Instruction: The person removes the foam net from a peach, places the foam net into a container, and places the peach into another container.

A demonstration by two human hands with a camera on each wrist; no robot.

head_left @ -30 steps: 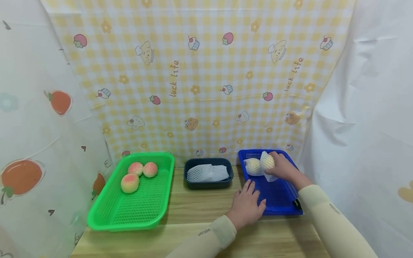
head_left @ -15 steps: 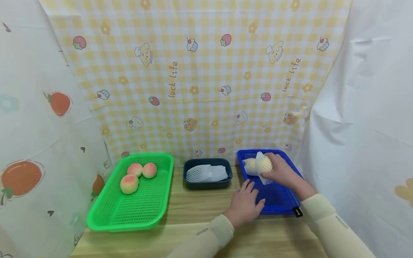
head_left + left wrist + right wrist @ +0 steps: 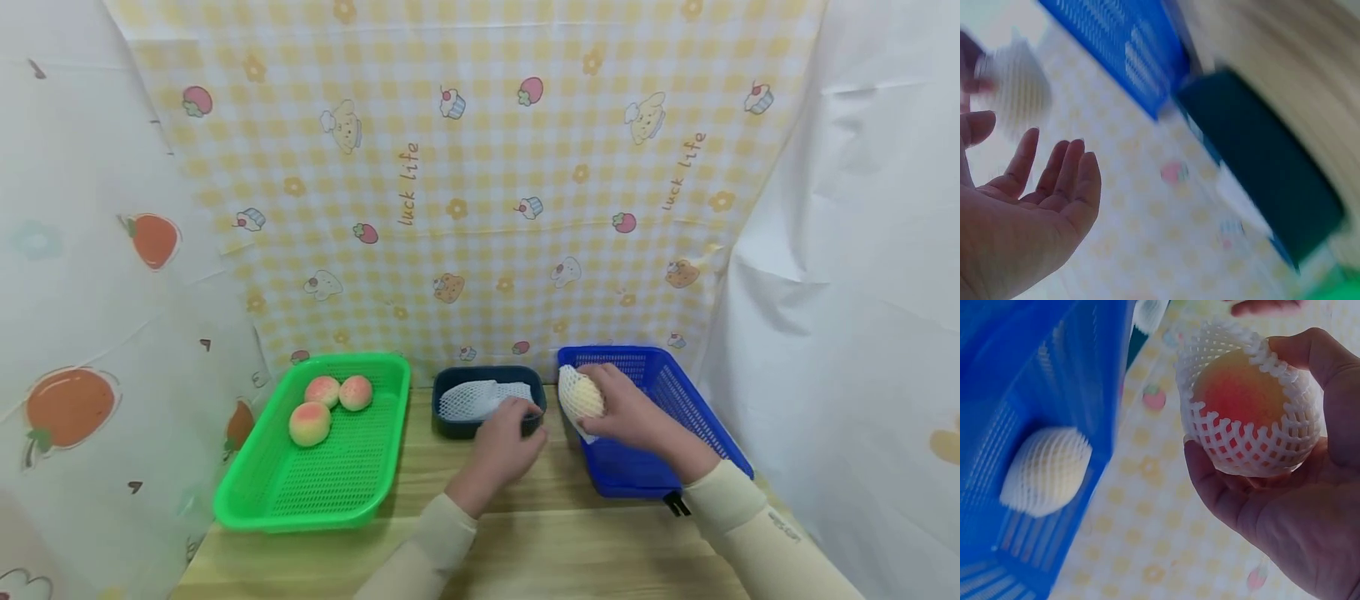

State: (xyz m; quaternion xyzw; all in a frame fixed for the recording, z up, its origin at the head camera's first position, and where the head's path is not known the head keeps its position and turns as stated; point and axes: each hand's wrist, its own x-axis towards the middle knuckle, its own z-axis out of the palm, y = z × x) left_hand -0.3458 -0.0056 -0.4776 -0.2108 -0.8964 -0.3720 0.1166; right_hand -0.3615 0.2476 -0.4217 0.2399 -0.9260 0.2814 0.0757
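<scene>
My right hand (image 3: pixel 630 410) grips a peach in a white foam net (image 3: pixel 584 395) above the left rim of the blue basket (image 3: pixel 701 417). The right wrist view shows the pink peach (image 3: pixel 1235 390) through the net's open end, thumb and fingers round it. Another netted fruit (image 3: pixel 1047 472) lies in the blue basket in that view; the head view hides it. My left hand (image 3: pixel 504 450), fingers loosely bent, holds nothing. In the head view it overlaps the front of a dark box (image 3: pixel 457 429) holding white foam nets (image 3: pixel 467 402).
A green basket (image 3: pixel 386 467) at the left holds three bare peaches (image 3: pixel 310 423). Wooden tabletop (image 3: pixel 420 479) shows between the baskets. A checked cloth (image 3: pixel 480 167) hangs behind, with white cloth at both sides. A black clip-like piece (image 3: pixel 677 503) sits at the blue basket's front edge.
The right hand has brought the netted peach leftward, from inside the blue basket to its left rim. My left hand has left the blue basket's edge and moved left, before the dark box.
</scene>
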